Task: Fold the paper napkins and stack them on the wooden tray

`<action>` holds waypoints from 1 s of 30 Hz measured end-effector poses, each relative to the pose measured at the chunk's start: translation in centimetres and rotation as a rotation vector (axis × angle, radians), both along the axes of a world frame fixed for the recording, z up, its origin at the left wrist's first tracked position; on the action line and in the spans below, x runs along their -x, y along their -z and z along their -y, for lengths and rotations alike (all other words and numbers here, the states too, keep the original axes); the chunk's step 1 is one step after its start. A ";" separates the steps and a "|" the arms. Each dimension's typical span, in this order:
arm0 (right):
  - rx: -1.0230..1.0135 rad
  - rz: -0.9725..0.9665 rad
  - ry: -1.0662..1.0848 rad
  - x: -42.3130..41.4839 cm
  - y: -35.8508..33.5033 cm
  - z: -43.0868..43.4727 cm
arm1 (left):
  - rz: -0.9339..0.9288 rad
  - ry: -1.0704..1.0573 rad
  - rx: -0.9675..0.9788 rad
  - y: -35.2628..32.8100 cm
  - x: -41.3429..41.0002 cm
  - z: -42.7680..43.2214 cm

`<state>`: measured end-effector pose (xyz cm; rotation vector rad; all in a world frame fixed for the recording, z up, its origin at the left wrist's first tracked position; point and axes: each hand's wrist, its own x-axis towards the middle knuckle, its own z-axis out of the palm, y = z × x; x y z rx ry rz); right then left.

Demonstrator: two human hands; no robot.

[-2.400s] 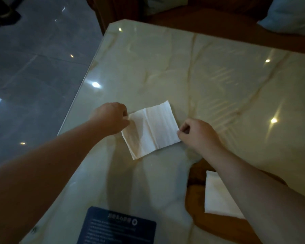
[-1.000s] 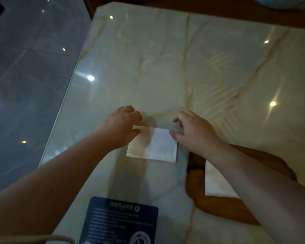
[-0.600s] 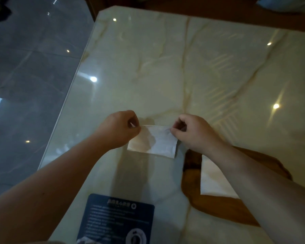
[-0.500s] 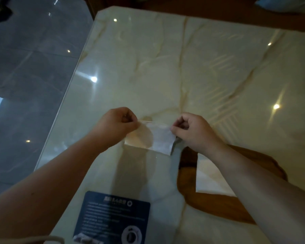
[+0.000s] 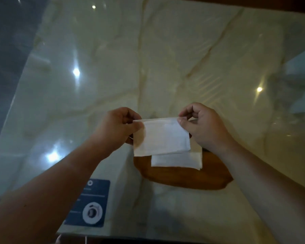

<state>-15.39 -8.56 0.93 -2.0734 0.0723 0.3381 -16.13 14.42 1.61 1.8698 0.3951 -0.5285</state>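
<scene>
A folded white paper napkin [image 5: 161, 137] hangs in the air, held by its top corners. My left hand [image 5: 118, 128] pinches the top left corner and my right hand [image 5: 203, 126] pinches the top right corner. Its lower edge hangs over the far left part of the oval wooden tray [image 5: 183, 178], which lies on the table near me. Another folded white napkin [image 5: 177, 160] lies flat on the tray, partly hidden behind the held one.
The table is glossy pale marble [image 5: 148, 59] with bright light reflections. A dark blue printed card [image 5: 92, 203] lies near the front edge at the left. The table's left edge borders a dark tiled floor [image 5: 5, 41].
The napkin was folded in half on the table, then pinched at its top corners, lifted and carried right and nearer, over the tray's edge.
</scene>
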 end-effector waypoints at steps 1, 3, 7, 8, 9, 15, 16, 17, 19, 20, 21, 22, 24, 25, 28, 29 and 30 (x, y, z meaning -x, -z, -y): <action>0.003 -0.009 0.000 0.5 0.2 0.8 | 0.000 0.023 -0.041 0.2 0.2 0.8; 0.004 -0.028 0.000 1.4 0.7 2.2 | -0.001 0.063 -0.098 0.7 0.5 2.3; 0.044 -0.034 -0.041 2.7 1.8 3.9 | -0.002 0.136 -0.154 1.5 1.1 3.9; 0.059 -0.033 -0.056 2.9 1.9 4.2 | 0.003 0.157 -0.174 1.5 1.2 4.2; 0.082 -0.029 -0.073 3.1 2.0 4.4 | 0.011 0.178 -0.195 1.6 1.3 4.6; 0.196 0.012 -0.130 3.6 2.4 5.2 | 0.039 0.261 -0.332 2.3 0.8 5.6; 0.201 0.011 -0.132 3.6 2.4 5.3 | 0.047 0.276 -0.356 2.3 0.8 5.7; 0.201 0.017 -0.135 3.5 2.5 5.3 | 0.061 0.291 -0.376 2.4 0.8 5.7; 0.206 0.021 -0.142 3.3 2.6 5.4 | 0.072 0.298 -0.398 2.6 0.7 5.9; 0.212 0.029 -0.143 3.3 2.6 5.4 | 0.073 0.304 -0.414 2.6 0.7 5.9; 0.222 0.043 -0.146 3.2 2.7 5.4 | 0.081 0.319 -0.437 2.7 0.7 6.0; 0.250 0.057 -0.157 3.1 2.8 5.4 | 0.088 0.341 -0.472 2.7 0.7 6.0; 0.327 0.093 -0.190 2.9 2.9 5.4 | 0.106 0.380 -0.546 2.6 0.8 6.2; 0.362 0.113 -0.212 2.9 3.1 5.5 | 0.125 0.406 -0.589 2.6 0.8 6.2; 0.454 0.160 -0.255 3.1 3.1 5.4 | 0.248 0.536 -0.739 2.1 1.0 6.4; 0.468 0.182 -0.256 3.0 3.0 5.6 | 0.309 0.577 -0.774 2.0 1.0 6.3; 0.492 0.200 -0.269 2.9 2.6 5.7 | 0.365 0.619 -0.813 1.8 0.9 6.3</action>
